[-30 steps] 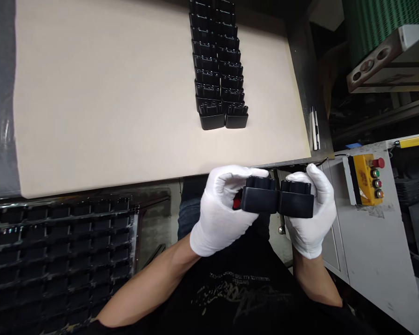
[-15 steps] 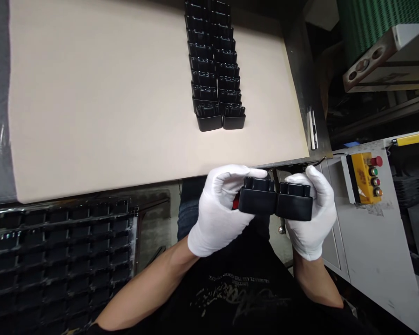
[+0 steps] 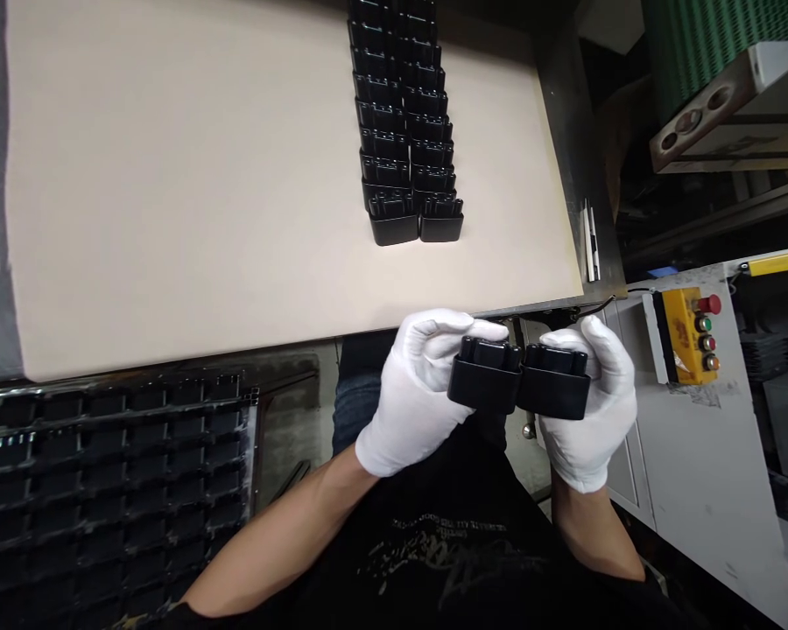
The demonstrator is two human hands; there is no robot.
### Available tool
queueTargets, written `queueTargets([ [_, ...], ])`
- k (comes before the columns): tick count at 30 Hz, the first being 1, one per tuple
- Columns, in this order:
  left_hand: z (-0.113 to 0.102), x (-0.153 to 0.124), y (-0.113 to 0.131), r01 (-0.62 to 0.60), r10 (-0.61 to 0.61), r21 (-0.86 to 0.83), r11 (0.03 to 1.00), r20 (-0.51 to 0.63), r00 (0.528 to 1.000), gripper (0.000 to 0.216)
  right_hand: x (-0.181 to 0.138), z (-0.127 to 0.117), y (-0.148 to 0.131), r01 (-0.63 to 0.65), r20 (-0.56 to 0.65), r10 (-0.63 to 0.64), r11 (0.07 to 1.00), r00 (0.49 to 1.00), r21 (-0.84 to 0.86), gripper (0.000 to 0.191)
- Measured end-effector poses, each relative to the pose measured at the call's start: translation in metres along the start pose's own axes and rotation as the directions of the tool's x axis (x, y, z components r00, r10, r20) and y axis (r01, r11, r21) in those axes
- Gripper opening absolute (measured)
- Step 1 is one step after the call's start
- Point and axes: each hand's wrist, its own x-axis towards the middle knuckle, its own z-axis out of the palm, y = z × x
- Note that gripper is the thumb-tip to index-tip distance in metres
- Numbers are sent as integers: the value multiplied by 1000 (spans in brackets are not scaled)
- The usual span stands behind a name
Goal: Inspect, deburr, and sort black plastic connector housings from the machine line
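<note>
My left hand [image 3: 420,394], in a white glove, is closed on a black plastic housing [image 3: 482,388] with raised posts along its top. My right hand [image 3: 594,407], gloved the same way, grips a second black housing [image 3: 555,392]. Both housings are held side by side in front of my body, their near ends touching or almost touching. Beyond them on the table, two columns of like black housings [image 3: 395,229] stand close together, running away toward the far edge.
Beige paper covers the table [image 3: 190,201]. Below left sits a tray of black parts [image 3: 111,481] in rows. Pen-like tools [image 3: 589,241] lie at the table's right edge. A yellow button box [image 3: 688,337] is fixed at right, below a green ribbed object [image 3: 722,52].
Both housings have tilted slightly, so more of the left one's top shows. My hands have shifted only a little; the columns on the table are unchanged.
</note>
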Motion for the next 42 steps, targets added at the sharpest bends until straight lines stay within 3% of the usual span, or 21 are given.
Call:
queueTargets([
  [9,-2,0,0,-11,11,42,999,6,1000,58,2,0,1,24,9,-24,1000,1000,11,73],
  [16,-8,1,1,152,-152,-40,988,-3,988,67,4,6,0,-10,-4,10,999,1000,49,67],
  [21,-13,1,-2,198,-198,-26,980,2,980,72,5,10,0,-20,5,19,999,1000,34,69],
  [23,-13,2,-2,164,-164,23,986,0,986,68,5,10,-1,-1,8,1,1000,1000,16,70],
  [26,-11,2,3,16,-17,198,980,0,1000,63,6,6,-4,0,15,0,1000,1000,5,71],
  [30,-5,-1,10,-200,198,505,840,58,978,63,5,2,-9,-1,81,9,995,997,-100,77],
  [42,0,-9,8,-314,299,762,567,164,940,56,13,15,-23,201,171,-157,938,973,-282,69],
])
